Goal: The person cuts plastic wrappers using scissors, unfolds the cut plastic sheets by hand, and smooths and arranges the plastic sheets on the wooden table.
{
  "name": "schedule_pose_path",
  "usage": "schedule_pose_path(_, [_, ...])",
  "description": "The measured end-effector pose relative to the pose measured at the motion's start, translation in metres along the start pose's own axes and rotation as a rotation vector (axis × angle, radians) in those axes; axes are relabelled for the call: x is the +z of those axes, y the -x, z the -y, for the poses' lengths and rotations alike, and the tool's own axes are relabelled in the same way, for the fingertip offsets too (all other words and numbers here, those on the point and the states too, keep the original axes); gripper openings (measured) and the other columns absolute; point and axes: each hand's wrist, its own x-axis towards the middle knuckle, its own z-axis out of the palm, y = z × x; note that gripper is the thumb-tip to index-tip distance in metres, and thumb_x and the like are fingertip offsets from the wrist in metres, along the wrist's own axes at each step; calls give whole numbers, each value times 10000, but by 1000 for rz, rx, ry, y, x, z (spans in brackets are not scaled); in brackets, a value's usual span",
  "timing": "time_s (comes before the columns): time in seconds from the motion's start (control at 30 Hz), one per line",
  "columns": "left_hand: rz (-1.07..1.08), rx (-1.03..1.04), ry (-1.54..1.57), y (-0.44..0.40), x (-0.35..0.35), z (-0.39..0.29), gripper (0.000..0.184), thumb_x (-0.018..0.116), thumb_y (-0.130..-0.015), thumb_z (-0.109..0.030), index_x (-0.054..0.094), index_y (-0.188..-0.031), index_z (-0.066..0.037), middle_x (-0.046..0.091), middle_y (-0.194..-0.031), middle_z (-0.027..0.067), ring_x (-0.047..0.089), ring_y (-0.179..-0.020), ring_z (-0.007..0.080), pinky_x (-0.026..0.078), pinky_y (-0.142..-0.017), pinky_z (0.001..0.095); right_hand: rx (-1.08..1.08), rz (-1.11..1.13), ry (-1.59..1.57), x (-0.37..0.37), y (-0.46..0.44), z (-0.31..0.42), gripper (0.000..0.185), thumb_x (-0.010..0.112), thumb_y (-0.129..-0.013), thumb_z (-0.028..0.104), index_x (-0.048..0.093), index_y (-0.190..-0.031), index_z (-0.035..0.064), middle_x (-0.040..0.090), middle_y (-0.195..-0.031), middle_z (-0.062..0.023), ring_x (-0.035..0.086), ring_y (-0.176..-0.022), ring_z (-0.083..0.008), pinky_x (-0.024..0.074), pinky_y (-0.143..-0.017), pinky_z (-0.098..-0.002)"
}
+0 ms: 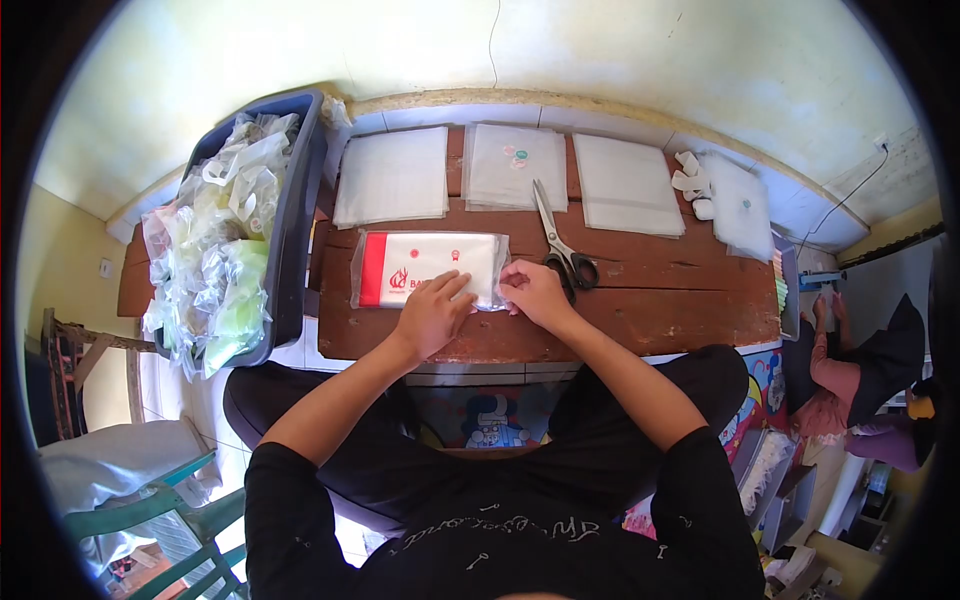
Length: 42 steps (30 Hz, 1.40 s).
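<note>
Printed plastic packet (430, 248): two-handed hold noted

The packet is being held near the front-left corner of the wooden table (650, 322). It is being pressed flat by the left hand (434, 312), fingers spread; its clear right end is being pinched by the right hand's (534, 294) fingertips. In judgement, even pressure is being required, creasing avoided, and the neighbouring scissors (555, 238) left undisturbed.
</note>
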Motion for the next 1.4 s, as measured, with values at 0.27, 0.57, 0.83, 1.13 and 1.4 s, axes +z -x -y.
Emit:
schedule_pose_path(0.27, [-60, 99, 142, 0, 3, 1, 166, 697, -737, -59, 655, -897, -67, 647, -918, 66, 621, -868, 257, 511, -758, 376, 185, 99, 81, 1, -1, 22, 186, 669, -869, 87, 654, -918, -92, 654, -684, -96, 617, -493, -131, 492, -419, -246])
schedule_pose_path(0.57, [-164, 92, 229, -4, -3, -5, 138, 702, -749, -36, 666, -881, -53, 633, -825, 71, 616, -767, 251, 505, -685, 362, 322, 57, -71, 10, -3, 22, 210, 690, -856, 69, 614, -950, -103, 670, -753, -148, 683, -581, -203, 585, -501, -291])
schedule_pose_path(0.83, [-99, -12, 376, -6, 3, -8, 169, 722, -771, -68, 668, -929, -40, 647, -887, 89, 627, -834, 277, 510, -736, 360, 223, 28, -204, 11, -7, 2, 174, 673, -816, -39, 606, -954, -122, 670, -878, -183, 705, -793, -263, 637, -619, -345])
schedule_pose_path(1.13, [207, -172, 149, -18, -16, 22, 1078, 916, -509, -382, 382, -1421, -168, 356, -1460, 190, 321, -1368, 408, 256, -1137, 520, 237, 77, -138, 7, -5, 9, 164, 713, -823, 22, 664, -922, -99, 692, -838, -154, 701, -715, -209, 620, -609, -298])
schedule_pose_path(1.4, [282, -202, 122, -19, -17, 31, 1229, 925, -491, -411, 266, -1508, -208, 328, -1465, 215, 280, -1397, 403, 194, -1160, 564, 209, 171, -100, 7, -3, 13, 205, 717, -863, 105, 674, -957, -72, 688, -853, -142, 682, -717, -171, 574, -621, -263])
